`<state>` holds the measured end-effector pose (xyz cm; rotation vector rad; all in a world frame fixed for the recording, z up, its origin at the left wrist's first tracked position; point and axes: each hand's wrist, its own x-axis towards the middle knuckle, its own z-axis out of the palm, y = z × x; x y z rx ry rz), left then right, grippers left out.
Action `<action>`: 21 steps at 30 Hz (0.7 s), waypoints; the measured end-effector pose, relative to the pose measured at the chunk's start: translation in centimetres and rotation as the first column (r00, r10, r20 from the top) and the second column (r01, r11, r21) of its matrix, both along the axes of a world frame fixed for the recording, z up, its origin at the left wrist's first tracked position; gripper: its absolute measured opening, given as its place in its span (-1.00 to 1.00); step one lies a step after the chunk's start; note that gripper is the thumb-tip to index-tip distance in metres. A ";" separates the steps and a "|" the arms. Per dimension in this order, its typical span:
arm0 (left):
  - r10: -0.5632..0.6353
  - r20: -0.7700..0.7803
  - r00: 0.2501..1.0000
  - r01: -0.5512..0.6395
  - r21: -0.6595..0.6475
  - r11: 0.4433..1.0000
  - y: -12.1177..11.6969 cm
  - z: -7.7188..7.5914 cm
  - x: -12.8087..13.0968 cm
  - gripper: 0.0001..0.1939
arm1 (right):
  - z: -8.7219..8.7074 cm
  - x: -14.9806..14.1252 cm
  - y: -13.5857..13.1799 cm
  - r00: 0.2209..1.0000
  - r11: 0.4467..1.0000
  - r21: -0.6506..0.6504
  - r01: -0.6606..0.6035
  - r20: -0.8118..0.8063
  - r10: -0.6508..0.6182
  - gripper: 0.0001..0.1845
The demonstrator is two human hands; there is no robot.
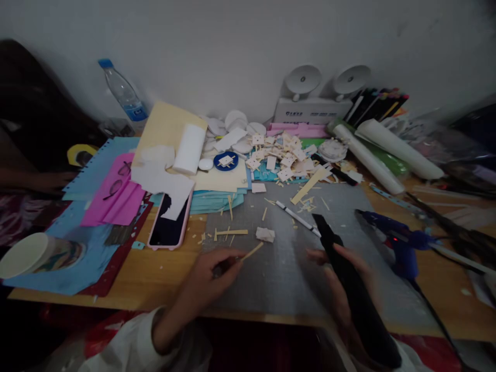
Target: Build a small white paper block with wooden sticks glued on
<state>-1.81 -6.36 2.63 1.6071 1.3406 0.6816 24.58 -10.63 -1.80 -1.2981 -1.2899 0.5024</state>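
Pinching a thin pale strip [253, 251] over the gray mat [281, 289], my left hand [209, 279] leaves the far end free, presumably for visibility, while my right hand [339, 292] wraps around a black tool [357, 305].

A thin, pale tan strip [252, 251], flat and wood-like, is held at a slant above the grey mat [267, 292], its free end pointing away and to the right; the near end is covered, so its full length cannot be told. Well apart to its right is a long black tool [357, 293], thick and straight-bodied, held tilted, with its narrower, flat dark end raised, aimed away and to the left, and its broad butt down toward the near edge; the middle is partly covered, and whether a blade is out cannot be told
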 end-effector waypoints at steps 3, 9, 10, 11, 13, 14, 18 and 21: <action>-0.007 -0.003 1.000 0.007 -0.010 1.000 0.3 0.1 0.3 -0.76 | -0.4 0.0 0.2 1.000 1.000 -0.020 0.014 -0.003 -0.014 -0.53; -0.038 -0.011 0.999 0.037 -0.017 0.999 0.7 0.3 0.7 -0.79 | -0.2 -0.1 0.5 0.998 0.997 -0.062 0.052 0.025 -0.051 -0.50; -0.044 -0.002 0.999 0.044 -0.024 0.999 0.8 0.3 0.7 -0.80 | -0.2 -0.1 0.5 0.998 0.996 -0.065 0.055 0.025 -0.053 -0.50; -0.049 0.007 0.999 0.050 -0.031 0.998 0.8 0.3 0.8 -0.81 | -0.1 -0.1 0.4 0.998 0.996 -0.070 0.057 0.027 -0.055 -0.50; -0.064 0.014 0.998 0.065 -0.037 0.997 0.8 0.2 0.8 -0.83 | 0.1 -0.2 0.4 0.998 0.996 -0.073 0.050 0.039 -0.047 -0.50; -0.070 0.013 0.997 0.070 -0.035 0.997 0.8 0.2 0.8 -0.83 | 0.2 -0.3 0.3 0.998 0.996 -0.072 0.046 0.044 -0.043 -0.50; -0.082 -0.010 0.997 0.082 0.002 0.997 0.7 -0.2 1.1 -0.86 | 0.1 -0.2 0.4 0.999 1.000 -0.026 0.015 0.040 -0.014 -0.52; -0.119 -0.022 0.993 0.121 0.063 0.991 0.6 -0.4 1.6 -0.89 | -0.2 0.1 0.4 0.996 1.000 0.002 -0.019 0.085 0.019 -0.53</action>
